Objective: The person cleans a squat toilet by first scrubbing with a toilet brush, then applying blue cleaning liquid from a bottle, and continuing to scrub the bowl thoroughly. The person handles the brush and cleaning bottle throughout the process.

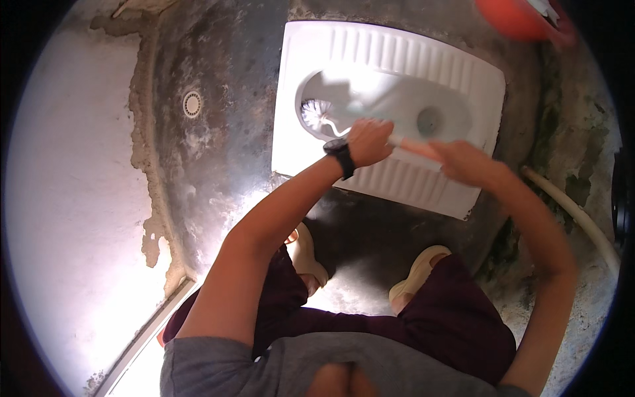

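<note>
A white ceramic squat toilet pan is set in the floor in front of me. My left hand, with a black watch at its wrist, grips the handle of a toilet brush partway along. The round bristle head lies inside the left end of the pan's bowl. My right hand, slightly blurred, is closed around the far end of the same handle, over the pan's lower right part. The bowl's round drain hole shows beyond the handle, to the right.
A round floor drain cover lies left of the pan, near a wall with peeling plaster. A red plastic tub stands at the top right. A pale pipe or hose runs along the right side. My feet are in cream slippers.
</note>
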### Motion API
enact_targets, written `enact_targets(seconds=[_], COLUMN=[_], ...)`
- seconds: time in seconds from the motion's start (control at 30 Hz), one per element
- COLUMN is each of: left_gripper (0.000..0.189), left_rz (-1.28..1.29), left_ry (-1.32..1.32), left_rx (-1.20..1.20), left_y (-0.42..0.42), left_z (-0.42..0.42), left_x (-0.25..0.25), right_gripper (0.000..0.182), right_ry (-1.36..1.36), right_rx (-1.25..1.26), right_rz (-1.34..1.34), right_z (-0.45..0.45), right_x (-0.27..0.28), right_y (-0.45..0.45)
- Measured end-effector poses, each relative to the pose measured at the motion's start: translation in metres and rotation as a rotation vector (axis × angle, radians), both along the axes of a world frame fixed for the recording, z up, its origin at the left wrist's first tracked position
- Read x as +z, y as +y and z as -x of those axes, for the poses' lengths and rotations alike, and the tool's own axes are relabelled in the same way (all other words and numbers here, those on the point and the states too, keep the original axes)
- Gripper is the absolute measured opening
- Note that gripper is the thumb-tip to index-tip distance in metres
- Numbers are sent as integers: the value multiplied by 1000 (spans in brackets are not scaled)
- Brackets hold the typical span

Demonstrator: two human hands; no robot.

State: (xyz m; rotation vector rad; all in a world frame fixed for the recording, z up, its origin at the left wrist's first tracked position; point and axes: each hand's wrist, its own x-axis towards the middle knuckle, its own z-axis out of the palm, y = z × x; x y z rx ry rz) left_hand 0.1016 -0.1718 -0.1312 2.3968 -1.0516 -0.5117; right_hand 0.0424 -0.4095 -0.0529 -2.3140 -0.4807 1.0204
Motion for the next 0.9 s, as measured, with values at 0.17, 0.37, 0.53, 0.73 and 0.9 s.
enact_targets(seconds=[0.17, 0.37, 0.53, 0.73, 0.9], left_gripper=[25, 26, 30, 27, 24], left_rz=[52, 12, 211, 300, 191], left_ry=[-155, -10, 292, 379, 260], left_rx=[263, 281, 308, 397, 75], left_y=[-28, -32, -85, -127, -17], left_z=[-24, -36, 13, 20, -31], left_x=[10, -15, 7, 22, -9], right_gripper=[33, 9, 11, 15, 21], right_ry=[-407, -535, -425, -301, -424], right_rx=[0, 44, 209, 422, 141], right_rz=[270, 194, 215, 416, 236], right_z=[-48, -56, -46, -76, -55], right_x=[18, -14, 27, 69, -6], right_y=[-3, 8, -50, -60, 4])
